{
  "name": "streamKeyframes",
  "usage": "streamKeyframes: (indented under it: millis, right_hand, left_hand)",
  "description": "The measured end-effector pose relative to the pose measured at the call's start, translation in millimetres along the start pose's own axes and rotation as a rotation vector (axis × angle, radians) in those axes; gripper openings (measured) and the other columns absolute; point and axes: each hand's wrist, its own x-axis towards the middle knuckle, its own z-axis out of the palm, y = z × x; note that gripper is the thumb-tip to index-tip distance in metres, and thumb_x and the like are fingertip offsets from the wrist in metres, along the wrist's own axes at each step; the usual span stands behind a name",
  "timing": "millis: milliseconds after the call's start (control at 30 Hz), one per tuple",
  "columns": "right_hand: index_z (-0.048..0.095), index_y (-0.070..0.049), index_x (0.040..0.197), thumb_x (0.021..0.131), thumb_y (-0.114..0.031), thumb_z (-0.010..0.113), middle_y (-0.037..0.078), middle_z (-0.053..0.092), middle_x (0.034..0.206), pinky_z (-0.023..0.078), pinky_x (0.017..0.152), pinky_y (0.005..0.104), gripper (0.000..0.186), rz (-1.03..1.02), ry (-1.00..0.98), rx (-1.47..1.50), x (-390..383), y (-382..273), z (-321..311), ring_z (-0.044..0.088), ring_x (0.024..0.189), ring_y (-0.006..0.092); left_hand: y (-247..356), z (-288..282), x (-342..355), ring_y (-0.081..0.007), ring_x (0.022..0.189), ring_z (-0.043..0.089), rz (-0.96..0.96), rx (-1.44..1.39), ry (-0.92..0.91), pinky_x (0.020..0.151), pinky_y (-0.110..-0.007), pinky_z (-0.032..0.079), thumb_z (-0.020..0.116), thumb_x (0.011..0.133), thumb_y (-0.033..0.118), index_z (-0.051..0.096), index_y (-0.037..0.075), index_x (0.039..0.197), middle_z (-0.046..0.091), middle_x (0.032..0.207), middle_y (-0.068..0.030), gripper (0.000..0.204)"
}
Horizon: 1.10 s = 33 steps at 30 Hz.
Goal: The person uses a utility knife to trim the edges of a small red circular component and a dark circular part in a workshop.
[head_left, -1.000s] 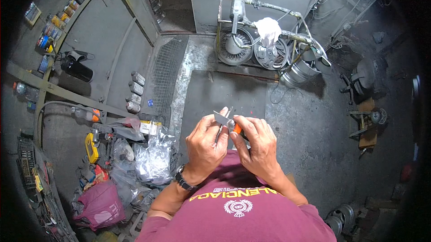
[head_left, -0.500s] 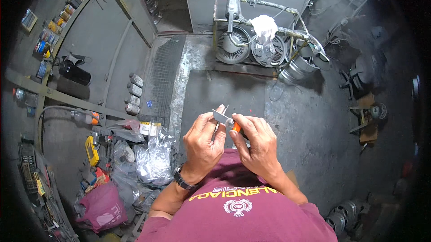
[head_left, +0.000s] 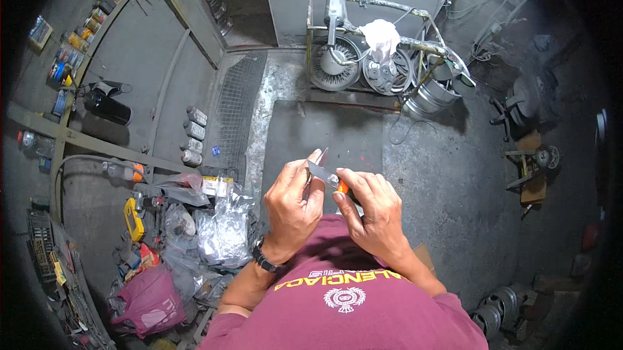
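In front of my chest, my right hand point(head_left: 368, 206) is closed on a putty knife point(head_left: 318, 171) with a flat grey blade and an orange end showing by the thumb. A pale lump sits where the blade meets my right fingers. The blade points left, across the fingers of my left hand point(head_left: 293, 197). That hand is closed too, pinching a thin flat plate point(head_left: 324, 155) seen nearly edge-on. My fingers hide most of the plate, so its kind is unclear. Whether blade and plate touch, I cannot tell.
A pipe-frame stand point(head_left: 389, 38) with wheel rims and a white cloth point(head_left: 381, 38) stands ahead. Plastic bags point(head_left: 224, 233), a yellow tool point(head_left: 134, 219) and a purple bag point(head_left: 152, 304) lie at left. Cans line a shelf point(head_left: 84, 38). A small wooden stand point(head_left: 529, 168) is at right.
The putty knife blade has tilted slightly and shows a darker face. A reddish tint now shows on the thin plate's edge. Both hands stay in nearly the same place.
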Motion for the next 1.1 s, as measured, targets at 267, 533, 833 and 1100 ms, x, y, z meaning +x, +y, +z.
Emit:
streamKeyframes:
  millis: [267, 533, 833, 1100]
  right_hand:
    - [0.070, -0.008, 0.131, 0.098, -0.024, 0.078, 0.009, 0.074, 0.110, 0.052, 0.079, 0.0425, 0.037, -0.010, 0.004, -0.014, 2.5, 0.4, 0.9, 0.068, 0.092, 0.0295]
    - [0.070, -0.009, 0.131, 0.099, -0.026, 0.077, 0.008, 0.074, 0.111, 0.052, 0.079, 0.0420, 0.038, -0.028, 0.003, -0.023, 4.6, -2.6, 0.4, 0.068, 0.092, 0.0290]
    - [0.070, -0.009, 0.131, 0.099, -0.026, 0.077, 0.007, 0.074, 0.109, 0.052, 0.078, 0.0420, 0.037, -0.026, 0.019, -0.037, 7.8, -1.8, -1.2, 0.068, 0.090, 0.0277]
    - [0.070, -0.009, 0.130, 0.100, -0.024, 0.076, 0.007, 0.074, 0.108, 0.052, 0.077, 0.0419, 0.034, -0.011, 0.017, -0.027, 3.1, -2.3, -2.6, 0.068, 0.089, 0.0288]
  left_hand:
    - [-1.4, -1.7, -2.6, -0.0234, 0.093, 0.076, 0.059, 0.049, 0.000, 0.076, -0.033, 0.060, 0.072, 0.101, 0.002, 0.074, 0.001, 0.136, 0.074, 0.116, -0.0142, 0.035]
    - [-4.6, -0.9, -3.0, -0.0251, 0.097, 0.077, 0.058, 0.049, 0.017, 0.079, -0.035, 0.060, 0.071, 0.100, -0.002, 0.074, 0.001, 0.136, 0.075, 0.118, -0.0154, 0.037]
    - [1.2, 0.9, -4.8, -0.0249, 0.098, 0.077, 0.057, 0.036, -0.016, 0.082, -0.035, 0.060, 0.071, 0.100, -0.003, 0.075, 0.001, 0.136, 0.074, 0.116, -0.0147, 0.037]
    - [-5.8, 1.0, -0.8, -0.0221, 0.094, 0.075, 0.081, 0.029, 0.037, 0.079, -0.034, 0.060, 0.072, 0.102, 0.001, 0.075, 0.002, 0.137, 0.073, 0.114, -0.0131, 0.035]
